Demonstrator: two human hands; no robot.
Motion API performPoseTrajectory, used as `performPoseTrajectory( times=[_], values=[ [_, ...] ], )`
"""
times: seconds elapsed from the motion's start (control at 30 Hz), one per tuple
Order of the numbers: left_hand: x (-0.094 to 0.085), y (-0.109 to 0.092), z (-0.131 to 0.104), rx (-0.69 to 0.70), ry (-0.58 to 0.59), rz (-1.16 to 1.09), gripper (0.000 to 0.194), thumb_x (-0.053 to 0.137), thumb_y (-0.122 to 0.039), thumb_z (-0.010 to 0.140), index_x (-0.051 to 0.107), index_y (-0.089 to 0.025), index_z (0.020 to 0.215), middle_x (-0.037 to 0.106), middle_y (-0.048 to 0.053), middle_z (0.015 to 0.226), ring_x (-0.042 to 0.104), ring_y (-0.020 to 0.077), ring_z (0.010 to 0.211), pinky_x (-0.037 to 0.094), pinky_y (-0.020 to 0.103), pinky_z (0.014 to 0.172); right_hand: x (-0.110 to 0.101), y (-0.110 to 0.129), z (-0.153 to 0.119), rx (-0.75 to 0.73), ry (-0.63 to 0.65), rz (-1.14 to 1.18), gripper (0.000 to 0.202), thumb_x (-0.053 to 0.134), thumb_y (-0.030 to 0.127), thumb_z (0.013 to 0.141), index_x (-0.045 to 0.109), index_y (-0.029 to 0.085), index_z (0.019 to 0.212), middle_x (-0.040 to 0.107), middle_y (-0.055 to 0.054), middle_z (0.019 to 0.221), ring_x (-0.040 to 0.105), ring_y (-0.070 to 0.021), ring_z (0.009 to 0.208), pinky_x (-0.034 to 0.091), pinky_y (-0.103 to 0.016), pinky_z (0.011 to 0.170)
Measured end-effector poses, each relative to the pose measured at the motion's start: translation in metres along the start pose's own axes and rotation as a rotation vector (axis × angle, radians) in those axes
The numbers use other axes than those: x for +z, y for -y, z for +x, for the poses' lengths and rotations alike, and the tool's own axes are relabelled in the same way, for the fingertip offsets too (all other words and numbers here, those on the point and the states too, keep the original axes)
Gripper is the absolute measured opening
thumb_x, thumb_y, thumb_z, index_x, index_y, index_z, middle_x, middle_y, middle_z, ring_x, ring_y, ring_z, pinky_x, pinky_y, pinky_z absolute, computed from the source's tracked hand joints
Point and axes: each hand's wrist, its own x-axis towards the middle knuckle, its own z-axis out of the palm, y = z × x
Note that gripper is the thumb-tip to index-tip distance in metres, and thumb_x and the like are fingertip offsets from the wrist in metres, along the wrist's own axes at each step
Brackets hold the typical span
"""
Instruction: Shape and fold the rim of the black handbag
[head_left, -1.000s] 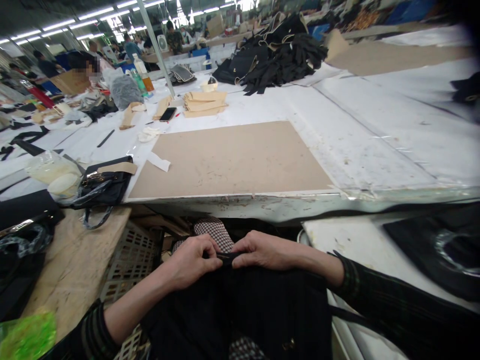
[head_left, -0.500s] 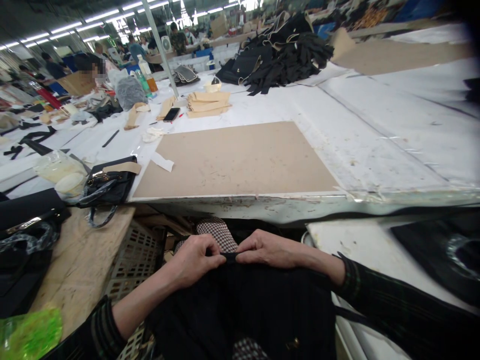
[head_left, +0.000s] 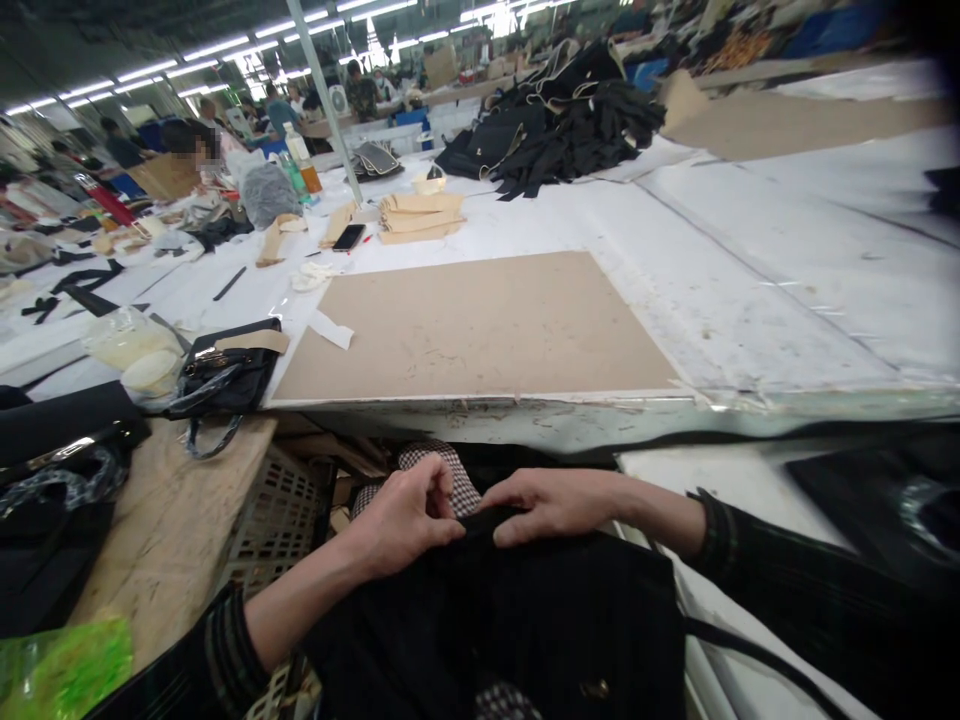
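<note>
A black fabric piece (head_left: pixel 555 610) lies across my lap, with a small gold-coloured fitting near its lower right and a thin strap (head_left: pixel 750 655) running off to the right. I cannot tell whether it is a bag. At its top edge, the thumb and curled fingers of my left hand (head_left: pixel 409 515) pinch the cloth. Close beside it, my right hand (head_left: pixel 551 505) grips the same edge between thumb and fingers. Beyond the hands, houndstooth cloth (head_left: pixel 439 465) over my legs shows under the table.
A brown board (head_left: pixel 480 330) lies on the white table (head_left: pixel 750 290) ahead. Left are a black handbag (head_left: pixel 229 365), a wooden board (head_left: pixel 180 500) and a plastic crate (head_left: pixel 274 510). Tan pieces (head_left: pixel 420 217), a phone (head_left: pixel 349 238) and a black fabric pile (head_left: pixel 570 120) sit farther back. People work in the distance.
My hands have shifted slightly along the top edge, and the right hand's grip has opened a little wider. The view has tilted slightly, and more of the strap at right shows.
</note>
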Motion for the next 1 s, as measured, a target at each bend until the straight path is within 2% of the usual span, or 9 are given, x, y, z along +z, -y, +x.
performPoseTrajectory(
  times=[0.1,0.23,0.37,0.53,0.77,1.0],
  values=[
    [0.0,-0.006,0.002,0.032,0.029,0.0,0.028,0.074,-0.014,0.068,0.05,-0.019,0.082,0.059,-0.006,0.069,0.05,0.0102,0.062,0.035,0.021,0.056,-0.004,0.006,0.018,-0.013,0.038,-0.05,0.036,0.066,0.047,0.084,0.07,0.014,0.098,0.057,0.001,0.076,0.048,-0.0126,0.067,0.035,-0.022,0.06],
    [-0.013,0.0,-0.005,-0.005,0.028,-0.094,0.02,0.073,-0.022,0.074,0.058,-0.017,0.086,0.059,-0.004,0.076,0.051,0.011,0.069,0.038,0.021,0.062,0.001,0.008,0.039,-0.008,0.024,-0.009,0.03,0.067,0.042,0.083,0.069,0.012,0.082,0.047,0.005,0.063,0.04,-0.0094,0.058,0.031,-0.021,0.053],
    [-0.029,0.017,-0.023,-0.134,0.106,-0.157,0.024,0.07,-0.03,0.079,0.068,-0.015,0.098,0.066,-0.001,0.086,0.056,0.0142,0.078,0.042,0.023,0.07,0.006,0.003,0.044,0.002,0.011,0.068,0.03,0.064,0.039,0.085,0.073,0.012,0.092,0.052,0.004,0.065,0.041,-0.0094,0.058,0.031,-0.02,0.052],
    [-0.034,0.031,-0.035,-0.219,0.169,-0.213,0.03,0.074,-0.029,0.074,0.073,-0.015,0.101,0.07,0.0,0.087,0.058,0.0162,0.076,0.043,0.023,0.068,0.009,-0.002,0.046,0.014,0.013,0.128,0.031,0.064,0.037,0.085,0.075,0.012,0.099,0.057,0.003,0.068,0.044,-0.0101,0.06,0.034,-0.02,0.054],
    [-0.032,0.039,-0.032,-0.289,0.212,-0.37,0.035,0.077,-0.028,0.071,0.072,-0.014,0.102,0.07,0.001,0.082,0.056,0.0133,0.065,0.042,0.022,0.061,0.012,-0.006,0.045,0.065,-0.015,0.26,0.033,0.066,0.037,0.084,0.074,0.011,0.103,0.063,0.0,0.075,0.048,-0.0107,0.062,0.038,-0.02,0.058],
    [-0.031,0.033,-0.031,-0.304,0.227,-0.277,0.027,0.07,-0.036,0.079,0.074,-0.013,0.092,0.063,0.0,0.073,0.047,0.0109,0.059,0.037,0.02,0.055,0.011,-0.009,0.043,0.035,-0.025,0.263,0.035,0.065,0.039,0.086,0.074,0.012,0.107,0.066,-0.001,0.079,0.054,-0.0127,0.066,0.042,-0.022,0.062]
  ],
)
